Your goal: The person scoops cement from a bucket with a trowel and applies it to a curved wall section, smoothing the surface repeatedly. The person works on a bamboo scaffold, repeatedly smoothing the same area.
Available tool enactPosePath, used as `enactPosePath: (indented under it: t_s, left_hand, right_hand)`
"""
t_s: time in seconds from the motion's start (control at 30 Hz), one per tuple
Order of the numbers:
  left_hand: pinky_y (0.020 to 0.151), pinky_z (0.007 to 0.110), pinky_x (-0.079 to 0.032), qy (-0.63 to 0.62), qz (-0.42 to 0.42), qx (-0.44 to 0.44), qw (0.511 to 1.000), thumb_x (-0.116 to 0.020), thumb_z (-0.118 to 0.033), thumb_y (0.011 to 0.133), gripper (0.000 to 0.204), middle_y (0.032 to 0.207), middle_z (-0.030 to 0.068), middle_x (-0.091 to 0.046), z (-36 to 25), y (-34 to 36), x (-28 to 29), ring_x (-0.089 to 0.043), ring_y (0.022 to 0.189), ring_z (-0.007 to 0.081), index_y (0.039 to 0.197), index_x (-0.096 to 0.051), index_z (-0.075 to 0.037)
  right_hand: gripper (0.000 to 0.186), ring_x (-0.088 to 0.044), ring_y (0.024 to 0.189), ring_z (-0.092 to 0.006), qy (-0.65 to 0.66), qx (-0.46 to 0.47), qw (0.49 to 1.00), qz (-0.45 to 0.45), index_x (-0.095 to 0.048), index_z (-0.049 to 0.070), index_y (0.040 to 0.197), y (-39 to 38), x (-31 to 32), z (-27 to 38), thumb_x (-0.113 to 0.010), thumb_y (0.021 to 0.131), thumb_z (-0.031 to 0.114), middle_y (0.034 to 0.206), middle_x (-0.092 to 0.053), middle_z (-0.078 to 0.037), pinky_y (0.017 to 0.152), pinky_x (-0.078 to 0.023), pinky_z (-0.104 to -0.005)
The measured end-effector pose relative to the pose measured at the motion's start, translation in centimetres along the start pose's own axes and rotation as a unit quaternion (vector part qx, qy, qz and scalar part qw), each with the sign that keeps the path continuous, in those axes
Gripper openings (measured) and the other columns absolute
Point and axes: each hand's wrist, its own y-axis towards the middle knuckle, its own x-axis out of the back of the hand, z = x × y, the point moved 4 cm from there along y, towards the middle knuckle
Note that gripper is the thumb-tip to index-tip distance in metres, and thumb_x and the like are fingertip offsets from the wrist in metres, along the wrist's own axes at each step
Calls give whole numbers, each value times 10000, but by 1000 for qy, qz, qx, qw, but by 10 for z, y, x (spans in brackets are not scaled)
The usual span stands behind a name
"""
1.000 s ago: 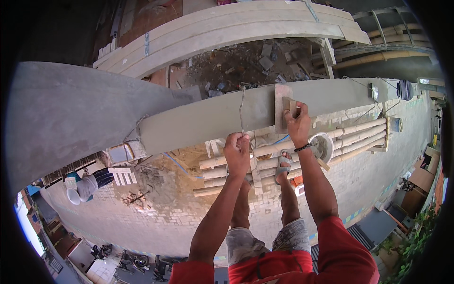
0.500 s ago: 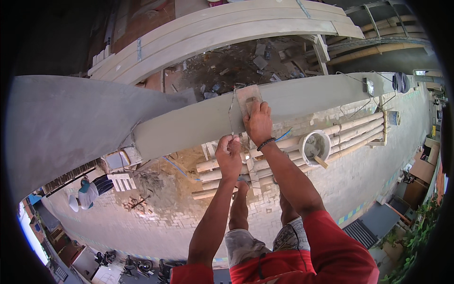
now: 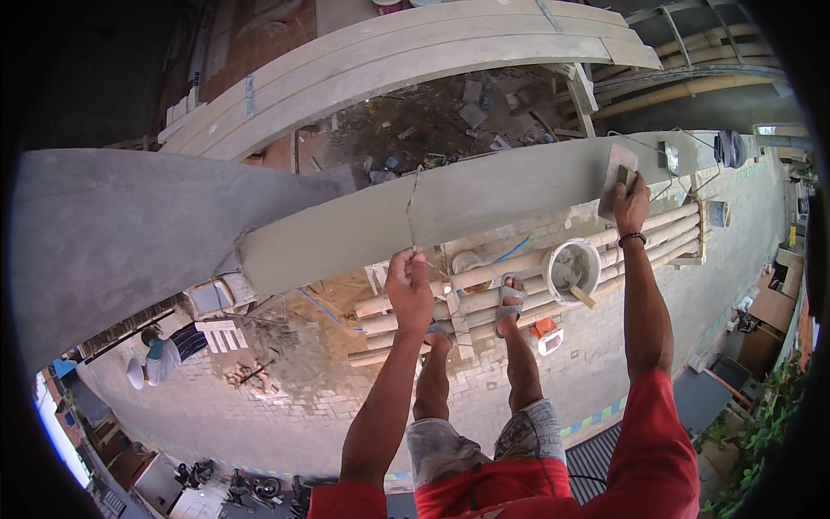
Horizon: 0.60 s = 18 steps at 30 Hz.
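Note:
A long ledge of smooth grey plaster (image 3: 328,225) crosses in front of me. My left hand (image 3: 410,287) is closed at the near edge of it, its fingertips pinching the lower end of a thin bent metal rod (image 3: 412,208) that lies across the top. Farther right, my right hand (image 3: 632,208) grips the handle of a flat plastering float (image 3: 617,169), whose plate stands against the ledge near its right part. Just right of the float, another bent metal rod (image 3: 635,136) hooks over the ledge beside a small shiny metal piece (image 3: 670,156).
My sandalled feet stand on a bamboo pole platform (image 3: 471,302). A white bucket (image 3: 596,259) of grey mortar, with a wooden handle (image 3: 583,297) sticking out, sits there. Long pale boards (image 3: 380,73) span beyond the ledge over rubble. Another person (image 3: 157,356) is below left.
My right hand has carried the float a long way right along the ledge, from beside the rod to near the other rod. My left hand stays almost where it was, still pinching the rod.

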Motion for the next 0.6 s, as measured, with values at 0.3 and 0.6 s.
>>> enactPosePath:
  t_s: [0.3, 0.6]
  left_hand:
    - [769, 248, -447, -4, 10, 0, 1000, -556, -145, 935, 203, 941, 36, -600, -2, -1, 1, -521, 833, 87, 1051, -575, 21]
    - [803, 225, -418, -6, 7, 31, 999, -557, -82, 913, 183, 1043, 66, -621, 2, -1, 2, -499, 848, 77, 1057, -577, 29]
  right_hand:
    - [484, -589, 1060, -393, 240, -40, 963, 117, -512, -88, 1228, 19, -60, 12, -603, 844, 191, 1101, -607, -291, 902, -453, -381]
    - [487, -575, 1039, -441, 152, 18, 982, 114, -496, -89, 1233, -11, -72, 58, -595, 842, 183, 1073, -599, -317, 887, -465, -442]
